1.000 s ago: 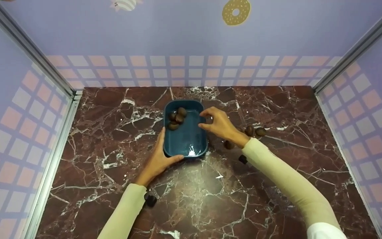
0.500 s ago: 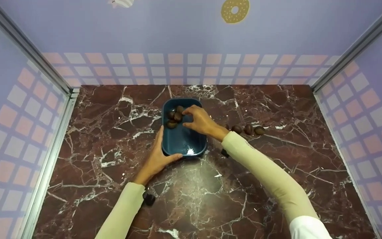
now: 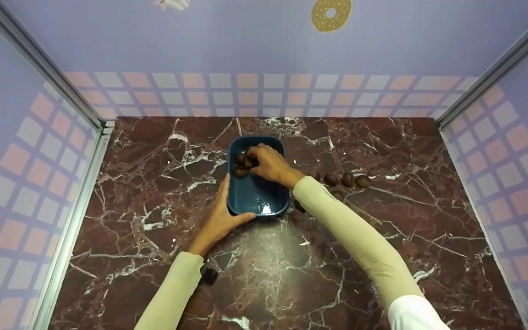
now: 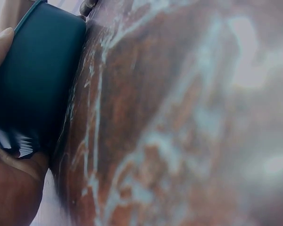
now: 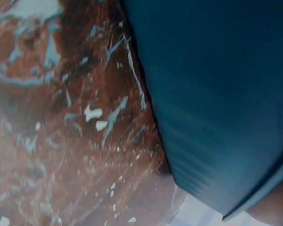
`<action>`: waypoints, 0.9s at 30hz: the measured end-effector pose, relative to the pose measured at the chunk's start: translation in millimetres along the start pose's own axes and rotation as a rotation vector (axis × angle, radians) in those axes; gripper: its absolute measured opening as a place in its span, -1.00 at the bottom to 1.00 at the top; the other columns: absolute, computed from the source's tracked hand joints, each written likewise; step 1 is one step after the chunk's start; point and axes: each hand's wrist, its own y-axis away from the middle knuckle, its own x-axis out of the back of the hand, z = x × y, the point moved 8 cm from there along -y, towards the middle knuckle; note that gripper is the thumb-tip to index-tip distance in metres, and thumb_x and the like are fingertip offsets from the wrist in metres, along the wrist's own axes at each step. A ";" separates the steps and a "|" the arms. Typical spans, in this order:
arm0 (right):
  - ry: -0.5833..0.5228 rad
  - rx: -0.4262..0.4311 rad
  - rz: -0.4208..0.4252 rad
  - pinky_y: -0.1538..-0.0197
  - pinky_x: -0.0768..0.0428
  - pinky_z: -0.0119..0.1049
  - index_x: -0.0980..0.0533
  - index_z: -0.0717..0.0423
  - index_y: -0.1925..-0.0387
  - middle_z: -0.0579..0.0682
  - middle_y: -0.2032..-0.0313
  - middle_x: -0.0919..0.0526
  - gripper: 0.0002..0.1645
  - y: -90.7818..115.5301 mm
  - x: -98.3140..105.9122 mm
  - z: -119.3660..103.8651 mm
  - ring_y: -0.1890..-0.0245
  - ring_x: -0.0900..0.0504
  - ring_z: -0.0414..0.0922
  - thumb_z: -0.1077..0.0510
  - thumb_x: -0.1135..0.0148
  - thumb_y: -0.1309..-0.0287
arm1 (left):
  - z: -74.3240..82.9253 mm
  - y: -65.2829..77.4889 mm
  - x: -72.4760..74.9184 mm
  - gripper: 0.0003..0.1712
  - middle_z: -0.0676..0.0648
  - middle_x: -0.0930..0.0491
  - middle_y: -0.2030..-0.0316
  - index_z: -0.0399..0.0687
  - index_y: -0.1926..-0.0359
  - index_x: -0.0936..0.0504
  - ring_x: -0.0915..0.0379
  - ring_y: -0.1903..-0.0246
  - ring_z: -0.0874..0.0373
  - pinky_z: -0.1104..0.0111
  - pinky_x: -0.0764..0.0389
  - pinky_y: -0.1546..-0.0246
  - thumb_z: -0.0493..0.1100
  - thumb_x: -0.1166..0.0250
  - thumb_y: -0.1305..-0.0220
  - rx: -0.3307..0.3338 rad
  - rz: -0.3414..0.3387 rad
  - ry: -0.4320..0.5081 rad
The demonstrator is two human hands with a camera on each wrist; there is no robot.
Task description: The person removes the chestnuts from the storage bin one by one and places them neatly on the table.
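Note:
A dark blue rectangular box (image 3: 257, 199) with rounded corners sits on the marble-patterned table in the head view. My left hand (image 3: 222, 220) grips its near left corner, fingers along the side and thumb at the front rim. Inside, several shiny brown chestnuts (image 3: 241, 172) are gathered at the far left. Reaching over the right rim, my right hand (image 3: 271, 165) pinches one chestnut (image 3: 250, 161) between thumb and fingers, right at the group. In the right wrist view the box's outer wall (image 5: 217, 103) fills much of the picture, hiding the fingertips.
To the right of the box, several more chestnuts (image 3: 347, 179) lie on the table (image 3: 383, 243), some partly hidden by my right forearm. Lilac walls with printed checks enclose the table at the back and on both sides.
My right hand has moved left from the box's right rim to the chestnuts inside, its thumb and fingers closing on one. The left hand stays on the box.

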 end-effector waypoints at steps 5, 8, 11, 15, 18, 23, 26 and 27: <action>0.015 0.039 0.022 -0.01 -0.63 0.07 -0.70 0.16 0.00 0.11 0.14 -0.64 -0.68 -1.6 -9.4 8.8 0.11 -0.60 0.08 0.20 -0.57 -0.24 | 2.4 -1.2 -2.1 0.58 -0.25 0.25 -0.78 -0.01 -0.83 0.24 0.29 -0.74 -0.22 -0.25 0.09 -0.66 0.06 -0.76 -0.16 -0.010 0.000 0.001; 0.026 0.049 0.021 -0.03 -0.64 0.08 -0.69 0.15 0.03 0.12 0.14 -0.66 -0.67 2.8 -6.5 6.5 0.10 -0.62 0.09 0.22 -0.59 -0.20 | 1.6 -2.1 -2.8 0.59 -0.25 0.24 -0.78 -0.04 -0.82 0.24 0.29 -0.74 -0.21 -0.23 0.09 -0.66 0.08 -0.76 -0.14 -0.007 0.002 -0.005; 0.011 0.039 0.012 -0.11 -0.65 0.10 -0.68 0.17 -0.07 0.16 0.09 -0.69 -0.61 11.6 4.2 -2.3 0.04 -0.64 0.12 0.23 -0.58 -0.24 | 0.7 -2.6 -3.5 0.60 -0.27 0.24 -0.78 -0.04 -0.82 0.23 0.29 -0.74 -0.22 -0.24 0.09 -0.66 0.11 -0.76 -0.14 -0.001 0.002 -0.011; -0.009 0.034 0.020 -0.13 -0.64 0.06 -0.67 0.19 -0.19 0.15 0.04 -0.69 -0.54 23.9 19.7 -8.9 0.00 -0.64 0.11 0.19 -0.58 -0.31 | 0.7 -2.2 -4.4 0.59 -0.27 0.26 -0.78 0.00 -0.83 0.24 0.29 -0.74 -0.24 -0.25 0.10 -0.66 0.11 -0.75 -0.15 0.005 -0.002 -0.009; -0.031 0.043 0.045 -0.14 -0.63 0.04 -0.67 0.17 -0.17 0.12 0.03 -0.68 -0.56 33.8 31.1 -10.2 -0.01 -0.63 0.08 0.19 -0.59 -0.32 | -0.1 -1.9 -4.0 0.59 -0.25 0.26 -0.78 0.02 -0.83 0.25 0.30 -0.74 -0.21 -0.22 0.10 -0.66 0.08 -0.76 -0.15 0.009 -0.005 0.002; -0.097 0.065 0.093 -0.17 -0.61 0.03 -0.67 0.13 -0.05 0.10 0.04 -0.68 -0.65 49.2 48.2 -6.8 -0.01 -0.63 0.07 0.22 -0.61 -0.30 | -2.7 -0.8 -1.0 0.61 -0.27 0.27 -0.78 0.00 -0.83 0.24 0.30 -0.74 -0.21 -0.20 0.11 -0.67 0.06 -0.77 -0.12 0.011 0.006 0.002; -0.134 0.069 0.123 -0.17 -0.61 0.00 -0.67 0.14 -0.05 0.10 0.06 -0.70 -0.62 57.4 57.9 -2.2 0.00 -0.64 0.08 0.21 -0.63 -0.28 | -3.7 -0.4 0.4 0.61 -0.29 0.26 -0.78 -0.01 -0.83 0.24 0.30 -0.74 -0.22 -0.21 0.12 -0.67 0.08 -0.78 -0.12 0.010 0.012 -0.008; -0.147 0.071 0.135 -0.17 -0.62 0.00 -0.67 0.16 -0.08 0.10 0.05 -0.71 -0.60 60.4 61.0 -0.4 -0.01 -0.66 0.08 0.21 -0.64 -0.28 | -3.9 -0.3 0.6 0.61 -0.29 0.26 -0.78 -0.01 -0.83 0.24 0.30 -0.74 -0.22 -0.21 0.12 -0.67 0.09 -0.77 -0.12 0.010 0.012 -0.009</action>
